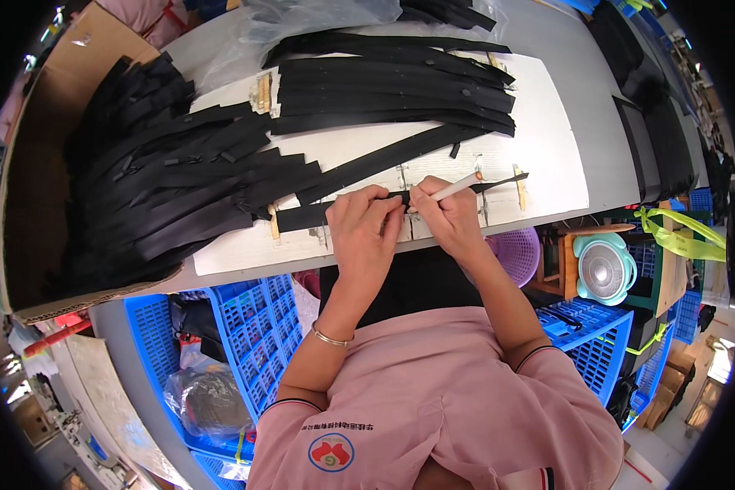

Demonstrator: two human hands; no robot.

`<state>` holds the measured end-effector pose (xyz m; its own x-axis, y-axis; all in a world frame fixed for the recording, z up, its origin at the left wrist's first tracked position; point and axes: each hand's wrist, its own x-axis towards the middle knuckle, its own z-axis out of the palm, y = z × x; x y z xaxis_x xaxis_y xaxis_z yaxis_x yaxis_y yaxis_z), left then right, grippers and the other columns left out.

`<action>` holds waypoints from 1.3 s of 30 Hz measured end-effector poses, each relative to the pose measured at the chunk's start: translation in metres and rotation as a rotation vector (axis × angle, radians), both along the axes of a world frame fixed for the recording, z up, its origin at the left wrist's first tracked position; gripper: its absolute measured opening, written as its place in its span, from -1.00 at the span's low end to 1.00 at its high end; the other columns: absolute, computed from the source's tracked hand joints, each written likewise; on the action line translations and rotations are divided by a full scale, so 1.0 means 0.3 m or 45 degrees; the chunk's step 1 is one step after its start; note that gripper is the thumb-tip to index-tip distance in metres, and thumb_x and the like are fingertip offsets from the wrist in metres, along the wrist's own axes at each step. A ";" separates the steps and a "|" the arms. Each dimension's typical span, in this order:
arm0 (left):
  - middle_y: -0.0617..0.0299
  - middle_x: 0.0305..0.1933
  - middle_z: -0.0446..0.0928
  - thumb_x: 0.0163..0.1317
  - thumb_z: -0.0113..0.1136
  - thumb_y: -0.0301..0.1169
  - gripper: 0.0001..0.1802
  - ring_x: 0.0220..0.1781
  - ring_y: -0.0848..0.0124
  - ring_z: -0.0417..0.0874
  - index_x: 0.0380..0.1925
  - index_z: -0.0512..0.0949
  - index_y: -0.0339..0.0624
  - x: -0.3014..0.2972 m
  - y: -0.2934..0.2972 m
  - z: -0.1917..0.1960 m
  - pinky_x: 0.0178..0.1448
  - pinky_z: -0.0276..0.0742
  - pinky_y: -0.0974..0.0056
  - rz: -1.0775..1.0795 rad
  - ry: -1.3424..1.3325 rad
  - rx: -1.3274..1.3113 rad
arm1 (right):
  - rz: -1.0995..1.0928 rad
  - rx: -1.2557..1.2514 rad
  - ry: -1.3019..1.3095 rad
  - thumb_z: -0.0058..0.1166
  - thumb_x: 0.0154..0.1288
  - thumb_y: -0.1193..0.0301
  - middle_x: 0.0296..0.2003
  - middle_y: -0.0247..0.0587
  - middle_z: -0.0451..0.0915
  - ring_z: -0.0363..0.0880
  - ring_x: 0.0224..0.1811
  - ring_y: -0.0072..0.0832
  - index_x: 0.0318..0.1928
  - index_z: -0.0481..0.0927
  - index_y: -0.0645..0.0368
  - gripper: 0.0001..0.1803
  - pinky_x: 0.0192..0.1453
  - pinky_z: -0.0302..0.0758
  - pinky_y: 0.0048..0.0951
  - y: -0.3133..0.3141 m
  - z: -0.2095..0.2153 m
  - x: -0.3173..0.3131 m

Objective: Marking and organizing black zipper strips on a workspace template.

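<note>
Head view: left hand (pixel 363 229) presses flat, fingers together, on black strap (pixel 359 208); right hand (pixel 449 216) clamped on white pencil (pixel 456 189) over the table (pixel 547 147).

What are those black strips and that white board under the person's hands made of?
The black strips look like matte woven webbing or fabric tape: flat, limp, with little shine. The white board seems to be painted wood or laminate, scuffed and marked. The blue crate below looks like moulded plastic lattice.

Clear plastic bag (pixel 318 20) at top of table, crumpled. Brown cardboard box (pixel 33 163) at left edge. Clear bag (pixel 208 400) in blue crate (pixel 253 327), lower left.
</note>
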<state>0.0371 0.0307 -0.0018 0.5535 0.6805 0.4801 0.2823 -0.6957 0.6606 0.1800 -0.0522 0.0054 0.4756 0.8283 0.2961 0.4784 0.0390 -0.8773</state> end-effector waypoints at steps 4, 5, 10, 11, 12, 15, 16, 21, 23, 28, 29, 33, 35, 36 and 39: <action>0.31 -0.08 0.70 0.14 0.51 -0.48 -0.85 -0.03 0.28 0.63 -0.26 0.78 -0.11 0.007 -0.003 -0.001 0.13 0.40 0.17 -0.021 -0.009 -0.008 | -0.024 0.011 -0.054 0.12 0.51 0.39 -0.59 -0.10 0.44 0.43 -0.60 -0.23 -0.41 0.56 0.27 -0.71 -0.47 0.34 -0.28 -0.002 -0.005 0.005; 0.31 -0.08 0.69 0.13 0.50 -0.48 -0.84 -0.02 0.27 0.62 -0.26 0.78 -0.12 0.008 -0.003 -0.002 0.13 0.40 0.17 -0.013 -0.012 0.004 | 0.013 0.014 -0.036 0.13 0.50 0.39 -0.59 -0.09 0.44 0.43 -0.60 -0.21 -0.41 0.56 0.26 -0.71 -0.47 0.34 -0.27 -0.001 -0.006 0.006; 0.31 -0.08 0.68 0.13 0.50 -0.47 -0.84 0.00 0.26 0.62 -0.26 0.77 -0.12 0.000 -0.003 0.001 0.15 0.40 0.16 -0.028 -0.016 0.012 | -0.048 0.248 -0.117 0.19 0.46 0.46 -0.50 -0.16 0.59 0.56 -0.49 -0.23 -0.32 0.66 0.20 -0.85 -0.37 0.42 -0.26 -0.062 0.028 -0.020; 0.30 -0.08 0.69 0.14 0.50 -0.46 -0.85 0.00 0.26 0.63 -0.26 0.77 -0.12 -0.001 -0.003 0.000 0.16 0.39 0.15 -0.016 -0.002 0.007 | -0.117 0.168 -0.323 0.28 0.40 0.48 -0.35 -0.20 0.72 0.67 -0.33 -0.27 -0.16 0.74 0.16 -0.93 -0.20 0.49 -0.29 -0.112 0.043 -0.016; 0.30 -0.08 0.69 0.15 0.51 -0.45 -0.85 0.01 0.25 0.63 -0.26 0.77 -0.12 0.000 -0.004 0.000 0.17 0.39 0.15 -0.005 0.009 0.001 | -0.134 0.171 -0.335 0.28 0.40 0.48 -0.35 -0.20 0.72 0.67 -0.33 -0.27 -0.16 0.74 0.16 -0.93 -0.20 0.49 -0.29 -0.141 0.051 -0.005; 0.30 -0.08 0.69 0.17 0.50 -0.44 -0.87 0.01 0.26 0.62 -0.26 0.77 -0.12 0.002 -0.007 0.004 0.18 0.38 0.15 -0.013 0.009 -0.002 | -0.444 0.141 -0.850 0.37 0.31 0.44 0.02 -0.19 0.77 0.70 0.14 -0.31 0.17 0.71 0.09 -0.59 0.26 0.43 -0.19 -0.237 0.020 0.033; 0.30 -0.08 0.69 0.17 0.50 -0.45 -0.87 0.01 0.27 0.62 -0.26 0.77 -0.12 0.004 -0.009 0.006 0.18 0.38 0.15 -0.003 0.019 -0.011 | -0.461 0.138 -0.860 0.37 0.31 0.44 0.02 -0.19 0.77 0.70 0.14 -0.31 0.17 0.71 0.09 -0.59 0.26 0.43 -0.19 -0.262 0.000 0.049; 0.32 -0.05 0.69 0.20 0.51 -0.43 -0.88 0.01 0.28 0.61 -0.26 0.78 -0.10 -0.001 -0.008 0.009 0.17 0.37 0.16 0.003 0.053 -0.009 | -0.485 -0.133 -1.189 0.33 0.30 0.49 0.15 -0.24 0.74 0.62 0.32 -0.30 0.32 0.58 0.07 -0.44 0.56 0.20 0.00 -0.319 -0.034 0.067; 0.32 -0.05 0.69 0.20 0.51 -0.43 -0.88 0.02 0.28 0.61 -0.26 0.78 -0.09 -0.002 -0.007 0.011 0.17 0.37 0.16 -0.001 0.062 -0.012 | -0.560 -0.109 -1.226 0.31 0.27 0.55 0.11 -0.23 0.76 0.63 0.29 -0.30 0.26 0.61 0.09 -0.48 0.56 0.20 0.02 -0.310 -0.029 0.075; 0.32 -0.05 0.69 0.19 0.52 -0.44 -0.88 0.02 0.29 0.60 -0.27 0.78 -0.09 0.001 -0.009 0.003 0.16 0.37 0.16 0.003 0.084 -0.022 | -0.521 -0.138 -1.198 0.20 0.33 0.50 0.06 -0.17 0.74 0.67 0.22 -0.30 0.20 0.65 0.11 -0.58 0.54 0.22 0.01 -0.345 -0.045 0.087; 0.32 -0.05 0.69 0.18 0.52 -0.44 -0.87 0.02 0.29 0.60 -0.26 0.78 -0.09 -0.001 -0.008 0.004 0.16 0.37 0.17 0.005 0.096 -0.016 | -0.522 -0.164 -1.186 0.18 0.32 0.51 0.05 -0.14 0.74 0.69 0.20 -0.30 0.18 0.67 0.12 -0.60 0.55 0.22 0.01 -0.356 -0.047 0.083; 0.31 -0.05 0.69 0.17 0.53 -0.45 -0.86 0.02 0.30 0.61 -0.26 0.79 -0.09 0.004 -0.008 0.014 0.16 0.37 0.18 0.014 0.113 0.003 | -0.479 -0.178 -1.173 0.26 0.30 0.56 0.03 -0.13 0.78 0.74 0.15 -0.27 0.20 0.65 0.12 -0.56 0.56 0.21 0.00 -0.383 -0.035 0.087; 0.31 -0.05 0.69 0.17 0.53 -0.46 -0.86 0.02 0.30 0.61 -0.26 0.79 -0.10 0.000 -0.010 0.017 0.16 0.37 0.18 0.011 0.133 -0.008 | -0.516 -0.132 -1.135 0.27 0.29 0.59 0.07 -0.12 0.78 0.73 0.22 -0.31 0.20 0.64 0.12 -0.55 0.58 0.18 0.02 -0.380 -0.042 0.089; 0.31 -0.05 0.69 0.17 0.53 -0.46 -0.86 0.02 0.30 0.61 -0.26 0.79 -0.10 0.001 -0.010 0.018 0.16 0.38 0.19 0.021 0.141 -0.013 | -0.525 -0.138 -1.131 0.27 0.29 0.59 0.07 -0.12 0.78 0.73 0.22 -0.31 0.20 0.64 0.12 -0.55 0.58 0.18 0.02 -0.375 -0.042 0.097; 0.31 -0.06 0.69 0.17 0.53 -0.48 -0.85 0.02 0.30 0.62 -0.24 0.80 -0.11 0.005 -0.011 0.022 0.18 0.38 0.19 0.023 0.152 -0.030 | -0.532 -0.195 -1.022 0.29 0.27 0.60 0.13 -0.15 0.76 0.71 0.27 -0.33 0.20 0.64 0.12 -0.54 0.61 0.12 0.05 -0.358 -0.039 0.116</action>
<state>0.0386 0.0273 0.0048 0.5935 0.7013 0.3948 0.3724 -0.6742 0.6378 0.2149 -0.1598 -0.0065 0.4441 0.6928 0.5682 0.8955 -0.3633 -0.2570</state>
